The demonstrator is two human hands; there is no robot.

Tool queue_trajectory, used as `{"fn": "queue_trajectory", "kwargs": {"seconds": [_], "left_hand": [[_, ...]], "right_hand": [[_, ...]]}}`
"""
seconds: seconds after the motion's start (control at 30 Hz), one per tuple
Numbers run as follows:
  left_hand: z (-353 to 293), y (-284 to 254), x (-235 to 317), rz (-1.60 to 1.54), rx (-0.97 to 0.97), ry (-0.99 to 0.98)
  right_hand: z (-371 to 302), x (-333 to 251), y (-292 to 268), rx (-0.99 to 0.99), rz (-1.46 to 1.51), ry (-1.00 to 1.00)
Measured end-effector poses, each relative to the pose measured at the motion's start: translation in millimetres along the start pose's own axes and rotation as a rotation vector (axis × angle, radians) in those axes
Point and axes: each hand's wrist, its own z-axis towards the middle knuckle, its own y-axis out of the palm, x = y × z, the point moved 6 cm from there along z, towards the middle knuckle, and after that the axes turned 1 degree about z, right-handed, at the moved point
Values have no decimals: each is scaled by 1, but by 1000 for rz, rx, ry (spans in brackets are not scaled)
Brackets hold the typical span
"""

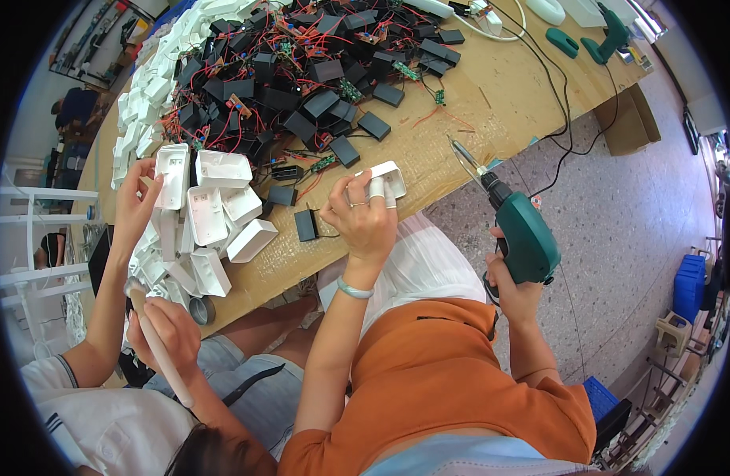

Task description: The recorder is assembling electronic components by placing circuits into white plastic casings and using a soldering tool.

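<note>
White case [392, 176]: A shallow white plastic shell sits at the near edge of the table [500, 103], its hollow partly in view beside the worker's fingers.

Left hand [363, 218]: Fingers, at least one in a white cover, curl down onto the case and hold it. A firm grip from the sides, with the shell flat and backed by the tabletop, should resist slipping better than one over the edge.

Right hand [514, 284]: The fist wraps the pistol grip of a green power tool [530, 236], raised beyond the near edge.

Tool tip [464, 155]: The thin nose points away from the worker, apart from the case; what is fitted there is too blurred to tell. If the case is its target, a square approach and light, even pressure would suit thin plastic, with the covered fingers out of its path.

Black cord [568, 103]: It drops over the table's edge near the tool; slack kept off the wrist would make for a steadier aim.

Black boxes [301, 123]: Heaped with red wires toward the far edge, they spill close to the left hand. A bare patch around the case would let it lie level.
</note>
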Motion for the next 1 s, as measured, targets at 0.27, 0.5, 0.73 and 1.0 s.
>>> {"fn": "queue_trajectory", "kwargs": {"seconds": [0.27,0.5,0.73,1.0], "left_hand": [[5,-3,-2,-11,-24,-10],[19,-1,-16,-159,-142,-178],[15,7,-25,-259,-207,-269],[11,12,-27,-331,-242,-286]], "right_hand": [[1,-2,0,-10,-5,-5],[3,-5,3,-10,3,-21],[3,-4,6,-21,24,-16],[2,-1,5,-1,33,9]]}}
